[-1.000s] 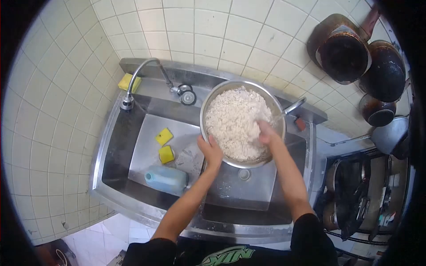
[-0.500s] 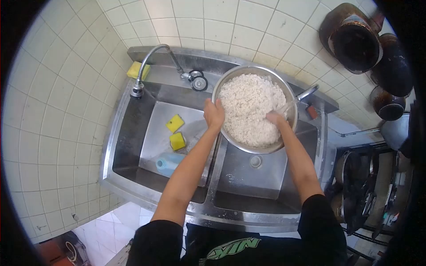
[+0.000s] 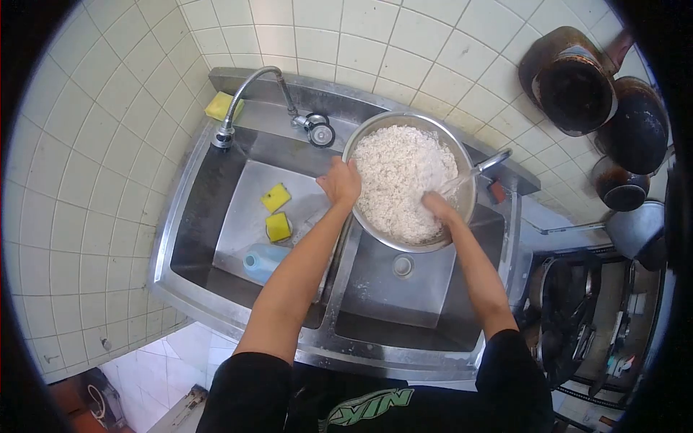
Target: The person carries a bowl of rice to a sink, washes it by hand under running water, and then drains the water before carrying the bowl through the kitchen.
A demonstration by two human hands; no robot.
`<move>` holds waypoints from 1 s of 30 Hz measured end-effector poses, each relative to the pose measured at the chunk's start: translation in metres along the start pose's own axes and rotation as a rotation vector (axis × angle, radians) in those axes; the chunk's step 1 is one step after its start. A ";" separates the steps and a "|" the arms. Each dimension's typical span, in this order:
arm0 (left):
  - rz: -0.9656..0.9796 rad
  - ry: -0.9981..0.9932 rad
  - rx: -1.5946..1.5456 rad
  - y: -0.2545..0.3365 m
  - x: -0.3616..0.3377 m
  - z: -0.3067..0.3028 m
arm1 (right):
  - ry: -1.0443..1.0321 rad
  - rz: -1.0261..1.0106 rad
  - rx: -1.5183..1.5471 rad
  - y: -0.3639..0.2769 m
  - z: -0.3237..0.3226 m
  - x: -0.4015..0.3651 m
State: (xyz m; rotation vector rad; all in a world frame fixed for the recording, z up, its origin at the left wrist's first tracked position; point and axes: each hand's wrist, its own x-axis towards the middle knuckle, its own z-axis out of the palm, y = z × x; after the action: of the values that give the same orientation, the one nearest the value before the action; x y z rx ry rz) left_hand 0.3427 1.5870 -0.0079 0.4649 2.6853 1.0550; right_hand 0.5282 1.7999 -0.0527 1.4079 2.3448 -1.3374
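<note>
A wide metal bowl [image 3: 346,149] full of wet, whitish rice-like grains [image 3: 404,180] sits over the back of the right sink basin. My left hand [image 3: 341,180] grips the bowl's left rim, its fingertips partly hidden behind the edge. Inside the bowl, on the right side, my right hand [image 3: 437,207] is pushed into the grains, which cover its fingers. The right faucet [image 3: 494,160] reaches over the bowl's right rim, and a stream of water falls from it near my right hand.
The left basin holds two yellow sponges [image 3: 276,226] and a light blue bottle [image 3: 263,261]. A flexible faucet [image 3: 253,79] arches over its back left corner, near a yellow sponge [image 3: 222,106] on the ledge. Blackened pots [image 3: 574,83] hang at right, above a stove [image 3: 613,317].
My right hand has moved slightly toward me and left through the grains. My left hand still holds the rim. The whole view has shifted a little.
</note>
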 end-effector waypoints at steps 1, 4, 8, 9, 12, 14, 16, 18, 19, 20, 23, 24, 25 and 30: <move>0.017 0.012 0.002 0.001 0.002 -0.002 | -0.104 0.065 0.183 0.001 0.002 0.001; 0.010 -0.038 0.047 0.006 0.012 -0.006 | -0.324 0.208 0.545 -0.013 -0.004 -0.006; 0.059 -0.103 0.056 0.010 0.037 -0.007 | -0.122 -0.368 -0.183 -0.079 -0.061 -0.029; 0.086 -0.140 0.081 0.013 0.043 -0.008 | -0.031 -0.666 -0.579 -0.079 -0.066 -0.024; 0.139 -0.187 0.094 0.017 0.061 -0.006 | 0.092 -0.424 -0.836 -0.060 -0.041 -0.002; 0.167 -0.206 0.092 0.015 0.069 -0.003 | 0.002 -0.198 -0.828 -0.076 -0.026 0.000; 0.146 -0.206 0.044 0.016 0.069 -0.002 | -0.080 0.037 -0.803 -0.063 -0.015 0.004; 0.162 -0.190 0.056 0.018 0.075 -0.002 | -0.124 0.059 -0.748 -0.036 -0.003 0.016; 0.160 -0.187 0.067 0.016 0.071 -0.001 | -0.139 0.067 -0.733 -0.028 0.001 0.013; 0.167 -0.179 0.059 0.018 0.072 -0.002 | -0.124 0.172 -0.199 -0.028 0.006 0.001; 0.179 -0.200 0.092 0.021 0.073 -0.007 | -0.266 0.208 0.655 -0.049 -0.003 -0.010; 0.174 -0.208 0.078 0.021 0.074 -0.007 | -0.438 0.157 0.976 -0.056 -0.009 -0.012; 0.169 -0.224 0.068 0.019 0.074 -0.006 | -0.433 0.155 0.977 -0.070 -0.015 -0.023; 0.160 -0.198 -0.025 0.012 0.078 -0.001 | 0.113 -0.364 -0.342 -0.102 -0.001 -0.042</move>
State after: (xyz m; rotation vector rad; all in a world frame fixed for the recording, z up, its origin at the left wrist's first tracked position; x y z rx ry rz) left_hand 0.2724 1.6232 -0.0052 0.7482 2.4917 1.0229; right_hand 0.4755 1.7537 0.0325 1.0175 2.8353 -0.8695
